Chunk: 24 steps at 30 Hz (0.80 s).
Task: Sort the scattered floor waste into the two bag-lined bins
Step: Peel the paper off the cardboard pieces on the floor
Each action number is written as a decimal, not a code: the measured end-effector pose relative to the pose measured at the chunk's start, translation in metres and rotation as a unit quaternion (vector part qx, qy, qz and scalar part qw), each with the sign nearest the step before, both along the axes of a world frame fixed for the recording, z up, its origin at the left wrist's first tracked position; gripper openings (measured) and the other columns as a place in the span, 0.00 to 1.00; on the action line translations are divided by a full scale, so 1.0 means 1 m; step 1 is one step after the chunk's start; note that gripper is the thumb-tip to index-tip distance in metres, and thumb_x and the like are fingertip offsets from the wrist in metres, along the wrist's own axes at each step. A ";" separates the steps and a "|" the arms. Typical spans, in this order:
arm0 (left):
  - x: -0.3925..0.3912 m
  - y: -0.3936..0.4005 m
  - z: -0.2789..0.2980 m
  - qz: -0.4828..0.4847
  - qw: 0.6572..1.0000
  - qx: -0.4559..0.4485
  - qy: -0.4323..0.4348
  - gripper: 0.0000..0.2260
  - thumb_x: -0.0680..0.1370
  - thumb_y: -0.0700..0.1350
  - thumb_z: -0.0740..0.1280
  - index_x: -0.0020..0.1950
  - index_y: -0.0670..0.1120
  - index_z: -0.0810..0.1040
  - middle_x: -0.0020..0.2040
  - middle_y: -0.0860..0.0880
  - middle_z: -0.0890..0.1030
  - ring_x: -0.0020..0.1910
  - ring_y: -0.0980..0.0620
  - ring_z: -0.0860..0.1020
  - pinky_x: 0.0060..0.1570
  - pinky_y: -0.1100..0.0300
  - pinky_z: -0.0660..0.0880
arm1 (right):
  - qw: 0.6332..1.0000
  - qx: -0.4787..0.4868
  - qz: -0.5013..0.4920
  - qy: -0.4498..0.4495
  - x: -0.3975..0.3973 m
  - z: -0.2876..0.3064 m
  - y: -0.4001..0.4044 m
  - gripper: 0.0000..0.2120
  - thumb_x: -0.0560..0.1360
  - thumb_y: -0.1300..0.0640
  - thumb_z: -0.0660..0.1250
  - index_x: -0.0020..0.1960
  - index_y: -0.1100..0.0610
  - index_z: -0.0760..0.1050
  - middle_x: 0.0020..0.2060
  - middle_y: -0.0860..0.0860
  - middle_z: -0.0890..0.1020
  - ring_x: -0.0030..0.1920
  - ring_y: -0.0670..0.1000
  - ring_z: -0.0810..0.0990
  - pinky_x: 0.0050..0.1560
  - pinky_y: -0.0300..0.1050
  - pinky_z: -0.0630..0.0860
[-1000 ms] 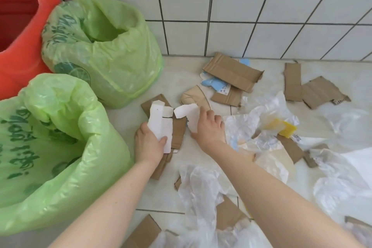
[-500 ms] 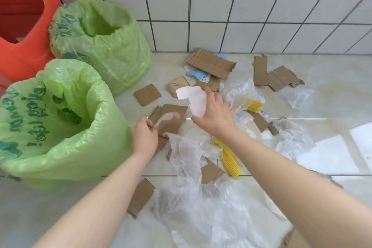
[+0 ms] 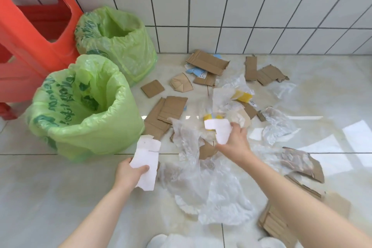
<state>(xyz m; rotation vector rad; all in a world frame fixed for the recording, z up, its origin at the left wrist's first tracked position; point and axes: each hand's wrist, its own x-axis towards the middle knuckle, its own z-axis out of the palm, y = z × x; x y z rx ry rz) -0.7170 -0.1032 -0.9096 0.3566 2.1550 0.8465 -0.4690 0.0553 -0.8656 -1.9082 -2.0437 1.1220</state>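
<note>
My left hand (image 3: pixel 128 174) grips a white card piece (image 3: pixel 146 159), held above the floor just right of the near bin (image 3: pixel 60 127), which is lined with a green bag. My right hand (image 3: pixel 235 143) grips a second white card piece (image 3: pixel 218 129) over the pile of clear plastic film (image 3: pixel 201 177). The far bin (image 3: pixel 120 46), also green-lined, stands against the tiled wall. Brown cardboard scraps (image 3: pixel 167 112) lie scattered between the bins and the wall, along with a yellow wrapper (image 3: pixel 243 95) and a blue scrap (image 3: pixel 194 70).
A red plastic stool (image 3: pixel 34 32) stands left of both bins. More cardboard (image 3: pixel 291 207) lies at the lower right under my right arm. Crumpled plastic (image 3: pixel 277 125) spreads to the right. The tiled wall (image 3: pixel 241 6) closes off the far side.
Both hands have lifted away from the cardboard pile, each with a white card piece. My view has pulled back and up, so the bins and waste look smaller and farther.
</note>
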 end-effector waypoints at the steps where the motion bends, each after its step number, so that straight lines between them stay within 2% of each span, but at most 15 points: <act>1: -0.001 -0.005 -0.003 -0.008 1.000 -0.013 -0.006 0.09 0.70 0.35 0.73 0.48 0.41 0.77 0.44 0.42 0.81 0.45 0.42 0.80 0.44 0.52 0.76 | 1.000 -0.013 0.000 -0.009 0.005 -0.004 -0.008 0.42 0.68 0.51 0.73 0.73 0.60 0.52 0.64 0.57 0.61 0.60 0.59 0.70 0.52 0.44 0.68; 4: 0.000 -0.010 -0.011 -0.053 0.998 -0.038 0.010 0.06 0.71 0.38 0.73 0.45 0.42 0.78 0.42 0.44 0.82 0.44 0.42 0.80 0.45 0.51 0.77 | 0.999 -0.031 0.002 -0.039 0.019 -0.020 -0.017 0.42 0.65 0.53 0.73 0.70 0.59 0.53 0.60 0.55 0.62 0.58 0.59 0.71 0.50 0.45 0.70; 7: 0.001 -0.008 -0.017 -0.105 0.990 -0.055 0.075 0.09 0.71 0.39 0.72 0.35 0.43 0.73 0.33 0.46 0.76 0.35 0.45 0.73 0.34 0.56 0.67 | 0.998 -0.053 0.001 -0.045 0.026 -0.029 -0.012 0.37 0.64 0.55 0.73 0.64 0.57 0.54 0.55 0.53 0.63 0.56 0.59 0.71 0.48 0.45 0.69; 10: -0.002 -0.004 -0.024 -0.163 0.973 -0.076 0.143 0.13 0.70 0.40 0.72 0.31 0.45 0.69 0.38 0.44 0.75 0.35 0.45 0.71 0.30 0.57 0.61 | 0.997 -0.068 -0.009 -0.037 0.023 -0.037 -0.002 0.33 0.64 0.57 0.73 0.59 0.56 0.55 0.54 0.55 0.65 0.52 0.58 0.70 0.46 0.46 0.71; 12: -0.004 -0.001 -0.030 -0.189 0.965 -0.087 0.157 0.15 0.70 0.41 0.72 0.30 0.47 0.68 0.43 0.41 0.76 0.39 0.43 0.73 0.34 0.57 0.63 | 0.998 -0.062 -0.006 -0.023 0.014 -0.042 0.003 0.34 0.65 0.58 0.74 0.61 0.57 0.55 0.54 0.55 0.65 0.52 0.57 0.70 0.44 0.45 0.71; 14: -0.005 0.004 -0.033 -0.210 0.955 -0.110 0.177 0.07 0.71 0.44 0.72 0.39 0.45 0.75 0.53 0.41 0.76 0.51 0.41 0.75 0.44 0.57 0.68 | 0.999 -0.048 0.007 -0.009 0.002 -0.048 0.006 0.37 0.65 0.58 0.74 0.64 0.58 0.54 0.54 0.54 0.64 0.55 0.59 0.70 0.49 0.47 0.72; 16: -0.005 0.008 -0.039 -0.248 0.939 -0.136 0.196 0.13 0.73 0.45 0.71 0.54 0.42 0.78 0.61 0.44 0.73 0.59 0.42 0.72 0.54 0.55 0.69 | 0.998 -0.044 0.032 -0.012 -0.009 -0.054 0.006 0.40 0.64 0.59 0.73 0.68 0.58 0.53 0.56 0.55 0.65 0.58 0.60 0.70 0.54 0.48 0.72; 19: -0.001 0.012 -0.043 -0.265 0.933 -0.143 0.196 0.15 0.74 0.45 0.70 0.58 0.41 0.75 0.61 0.44 0.71 0.58 0.43 0.73 0.53 0.54 0.70 | 0.993 -0.044 0.091 -0.063 -0.024 -0.065 0.001 0.44 0.63 0.55 0.74 0.71 0.60 0.53 0.61 0.58 0.66 0.62 0.61 0.69 0.59 0.52 0.71; 22: 0.001 0.018 -0.043 -0.251 0.942 -0.139 0.175 0.17 0.74 0.45 0.70 0.61 0.41 0.75 0.61 0.44 0.73 0.59 0.43 0.74 0.53 0.55 0.70 | 0.975 -0.016 0.149 -0.166 -0.034 -0.071 -0.005 0.39 0.66 0.51 0.73 0.69 0.60 0.56 0.60 0.58 0.68 0.60 0.61 0.69 0.56 0.51 0.71; 24: 0.000 0.021 -0.042 -0.227 0.954 -0.118 0.155 0.15 0.73 0.44 0.71 0.58 0.43 0.76 0.56 0.45 0.78 0.55 0.43 0.76 0.47 0.57 0.69 | 0.965 -0.003 0.158 -0.210 -0.037 -0.074 -0.009 0.39 0.66 0.47 0.74 0.67 0.59 0.57 0.59 0.57 0.67 0.58 0.60 0.68 0.54 0.50 0.70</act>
